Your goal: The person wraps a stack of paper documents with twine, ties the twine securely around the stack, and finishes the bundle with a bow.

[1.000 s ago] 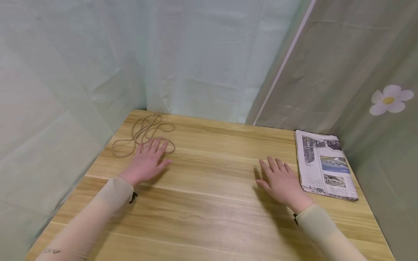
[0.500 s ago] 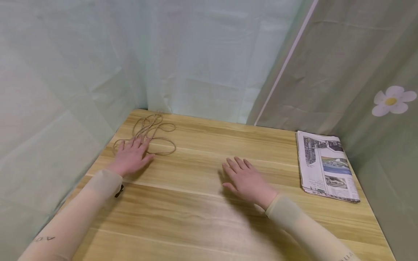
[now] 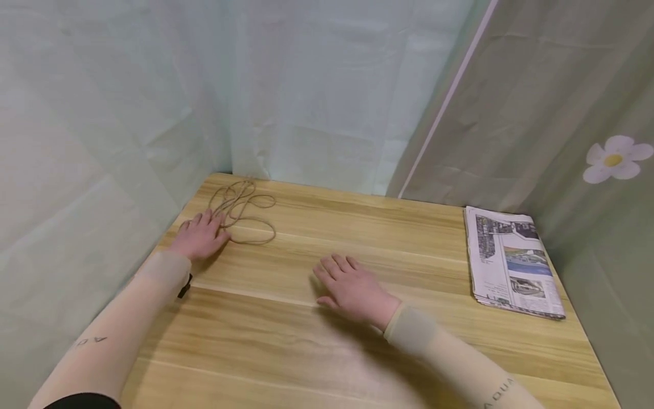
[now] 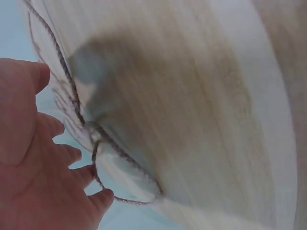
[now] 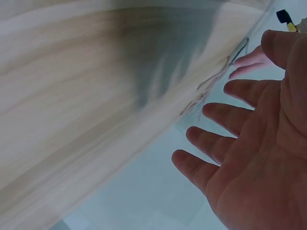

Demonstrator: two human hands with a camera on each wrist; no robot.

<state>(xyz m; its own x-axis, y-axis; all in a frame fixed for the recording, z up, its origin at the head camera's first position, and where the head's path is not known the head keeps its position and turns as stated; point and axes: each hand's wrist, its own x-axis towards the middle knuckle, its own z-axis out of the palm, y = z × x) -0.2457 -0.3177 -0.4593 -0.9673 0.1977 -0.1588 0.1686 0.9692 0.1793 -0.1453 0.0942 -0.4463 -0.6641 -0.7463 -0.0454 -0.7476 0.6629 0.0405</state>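
Observation:
A thin brown cord (image 3: 254, 220) lies in loose loops at the far left corner of the wooden table (image 3: 286, 352). Over its near left loops is my left hand (image 3: 201, 236), palm down with the fingers spread. In the left wrist view the cord (image 4: 61, 56) runs just past those fingertips; whether they touch it I cannot tell. My right hand (image 3: 356, 291) hovers above the middle of the table, fingers relaxed and holding nothing. Its palm (image 5: 268, 167) faces the tabletop in the right wrist view, and a shadow falls below it.
A folded newspaper (image 3: 513, 261) lies near the table's right edge. Pale curtains (image 3: 317, 102) hang behind the table and along its left side. A darker curtain (image 3: 511, 113) with a printed white flower (image 3: 617, 159) hangs at the right.
My right hand has moved left, away from the newspaper toward the table's middle. My left hand has shifted left over the cord. Cord and newspaper lie as before.

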